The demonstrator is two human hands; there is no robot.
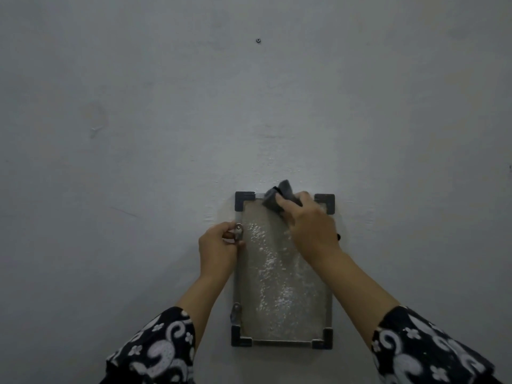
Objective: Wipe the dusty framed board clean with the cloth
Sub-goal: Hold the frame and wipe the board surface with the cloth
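— Two hands were seen on the framed board (282, 273), which lay flat on a pale grey surface (138, 162). Where was the cloth (279, 199)?

— At the board's top edge, between its two dark upper corner pieces. The cloth was bunched and gripped by the fingers (285, 205) of the right hand (310, 231).

— And the left hand (217, 250)?

— It was placed at the board's left edge, with its fingers closed around a small metal hanger (238, 231) there. The board was thereby kept steady, it was judged.

— How much dust was left?

— White specks were spread down the middle of the board, from near the cloth to the lower edge. Little was judged to have been cleaned.

— How should the stroke be made?

— The cloth should be pressed flat and drawn from the top edge toward the bottom edge in overlapping passes, so that the dust is carried off rather than smeared. The left edge should be held firmly throughout, and the corners should be worked last.
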